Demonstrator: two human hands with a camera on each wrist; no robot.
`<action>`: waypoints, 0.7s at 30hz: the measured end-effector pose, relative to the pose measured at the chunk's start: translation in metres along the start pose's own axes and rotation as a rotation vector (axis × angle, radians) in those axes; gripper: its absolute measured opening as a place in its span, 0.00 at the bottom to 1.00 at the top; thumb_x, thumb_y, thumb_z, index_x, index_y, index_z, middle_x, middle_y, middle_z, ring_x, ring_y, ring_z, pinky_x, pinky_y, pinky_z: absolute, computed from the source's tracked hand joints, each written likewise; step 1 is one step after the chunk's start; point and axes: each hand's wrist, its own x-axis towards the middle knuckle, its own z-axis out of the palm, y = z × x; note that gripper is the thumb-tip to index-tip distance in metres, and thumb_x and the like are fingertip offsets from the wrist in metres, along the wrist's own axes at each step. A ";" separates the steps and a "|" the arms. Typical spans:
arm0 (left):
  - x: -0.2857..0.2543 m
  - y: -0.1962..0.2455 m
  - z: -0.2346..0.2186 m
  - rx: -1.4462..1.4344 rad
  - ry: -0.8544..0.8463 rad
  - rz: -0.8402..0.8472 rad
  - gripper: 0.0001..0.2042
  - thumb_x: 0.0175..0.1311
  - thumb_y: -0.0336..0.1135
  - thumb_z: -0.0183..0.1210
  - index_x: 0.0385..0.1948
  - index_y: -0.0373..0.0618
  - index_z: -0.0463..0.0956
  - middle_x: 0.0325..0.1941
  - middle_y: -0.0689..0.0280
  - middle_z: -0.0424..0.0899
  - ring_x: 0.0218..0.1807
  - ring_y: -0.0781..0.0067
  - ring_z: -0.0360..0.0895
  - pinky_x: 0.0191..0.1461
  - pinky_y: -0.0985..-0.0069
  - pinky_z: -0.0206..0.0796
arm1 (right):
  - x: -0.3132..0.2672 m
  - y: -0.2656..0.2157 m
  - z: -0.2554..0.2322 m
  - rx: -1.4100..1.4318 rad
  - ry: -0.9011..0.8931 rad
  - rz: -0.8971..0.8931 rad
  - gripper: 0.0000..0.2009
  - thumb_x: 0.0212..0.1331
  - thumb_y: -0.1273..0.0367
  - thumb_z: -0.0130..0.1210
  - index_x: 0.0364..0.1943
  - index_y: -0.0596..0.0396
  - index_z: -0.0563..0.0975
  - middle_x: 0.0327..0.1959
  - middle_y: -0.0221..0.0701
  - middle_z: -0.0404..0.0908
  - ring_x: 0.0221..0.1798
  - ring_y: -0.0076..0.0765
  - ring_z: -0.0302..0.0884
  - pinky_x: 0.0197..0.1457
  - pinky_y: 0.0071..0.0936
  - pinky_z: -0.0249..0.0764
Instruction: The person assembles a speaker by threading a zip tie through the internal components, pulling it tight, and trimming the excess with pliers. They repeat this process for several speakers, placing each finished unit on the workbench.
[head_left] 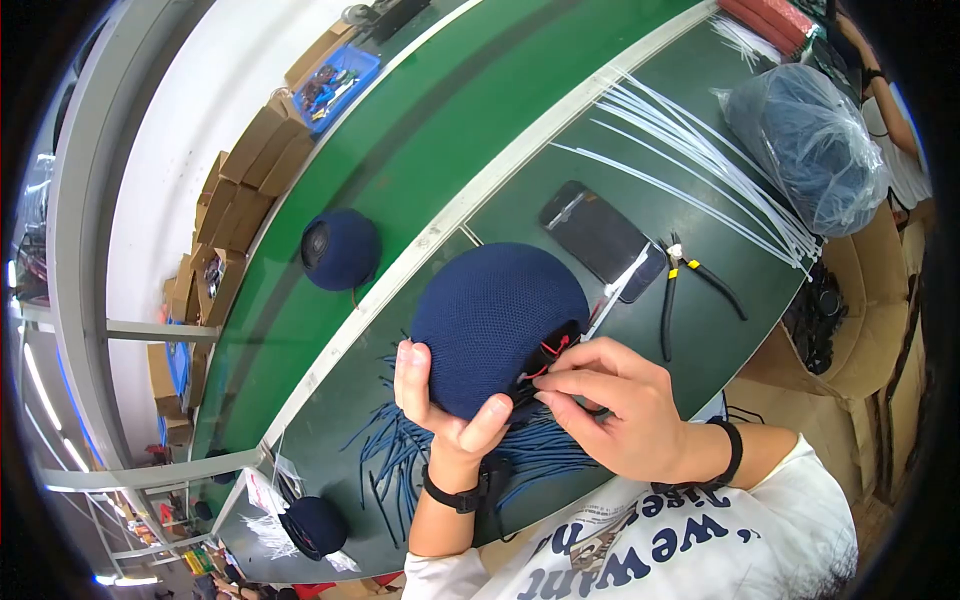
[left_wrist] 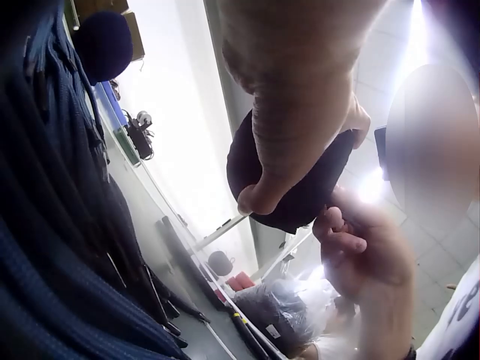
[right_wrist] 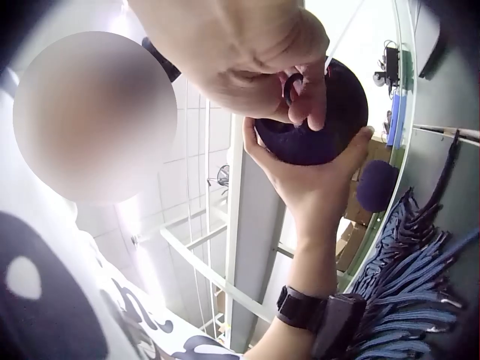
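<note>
A round, navy mesh-covered speaker (head_left: 490, 310) is held up over the table by my left hand (head_left: 442, 418), with thumb and fingers spread around its side. Its dark opening faces my right hand (head_left: 625, 415), and thin red wires (head_left: 556, 346) show there. With thumb and fingertips, the right hand pinches a dark cord at this opening; in the right wrist view the cord (right_wrist: 289, 90) forms a small loop by the fingers. What lies inside the opening is mostly hidden by the fingers. The left wrist view shows the speaker (left_wrist: 304, 191) from below, between both hands.
Many dark blue cords (head_left: 385, 450) lie under the hands. Beyond are a phone (head_left: 600, 235), cutting pliers (head_left: 672, 290), white cable ties (head_left: 700, 170) and a plastic bag (head_left: 805, 145). Another navy speaker (head_left: 345, 250) sits on the green belt. A cardboard box (head_left: 870, 340) stands at right.
</note>
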 end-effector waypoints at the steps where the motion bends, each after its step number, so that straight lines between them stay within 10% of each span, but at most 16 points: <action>1: 0.000 0.001 0.000 0.010 0.003 -0.002 0.23 0.71 0.44 0.69 0.63 0.82 0.71 0.76 0.44 0.63 0.75 0.35 0.66 0.79 0.43 0.64 | 0.000 -0.001 0.000 -0.004 0.003 -0.018 0.12 0.63 0.77 0.68 0.51 0.58 0.86 0.39 0.36 0.88 0.28 0.33 0.85 0.31 0.29 0.80; 10: -0.008 0.003 0.000 0.003 0.003 -0.016 0.29 0.66 0.40 0.73 0.64 0.86 0.70 0.76 0.45 0.63 0.75 0.36 0.66 0.77 0.42 0.67 | 0.000 -0.003 0.010 0.385 0.036 0.361 0.05 0.64 0.79 0.66 0.41 0.58 0.84 0.33 0.34 0.89 0.28 0.30 0.87 0.33 0.24 0.80; 21: 0.002 0.006 0.002 0.029 -0.007 0.072 0.28 0.68 0.43 0.71 0.65 0.88 0.71 0.77 0.45 0.61 0.76 0.36 0.63 0.75 0.40 0.69 | 0.008 -0.011 -0.004 0.049 -0.051 0.244 0.06 0.58 0.78 0.67 0.38 0.56 0.82 0.34 0.34 0.89 0.34 0.39 0.90 0.37 0.31 0.84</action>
